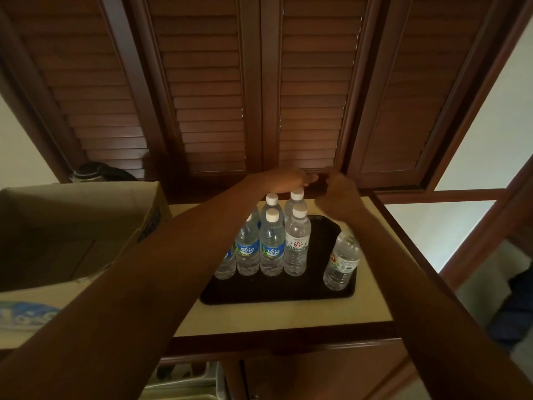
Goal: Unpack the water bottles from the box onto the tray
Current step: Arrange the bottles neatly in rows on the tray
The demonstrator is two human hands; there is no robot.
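Note:
Several clear water bottles stand upright in a tight cluster (271, 246) on the left half of a black tray (274, 293). One more bottle (341, 258) stands apart at the tray's right edge. The open cardboard box (72, 226) sits left of the tray, its inside dark. My left hand (284, 180) reaches over the caps of the rear bottles with its fingers curled. My right hand (337, 194) is just to its right, fingers bent. Both hands meet at the foot of the shutters, and anything between the fingers is hidden in shadow.
Dark wooden louvered shutters (216, 96) rise right behind the beige counter (288, 316). A dark rounded object (98, 171) sits behind the box. The counter has a raised wooden edge (403, 235) on the right, with floor below.

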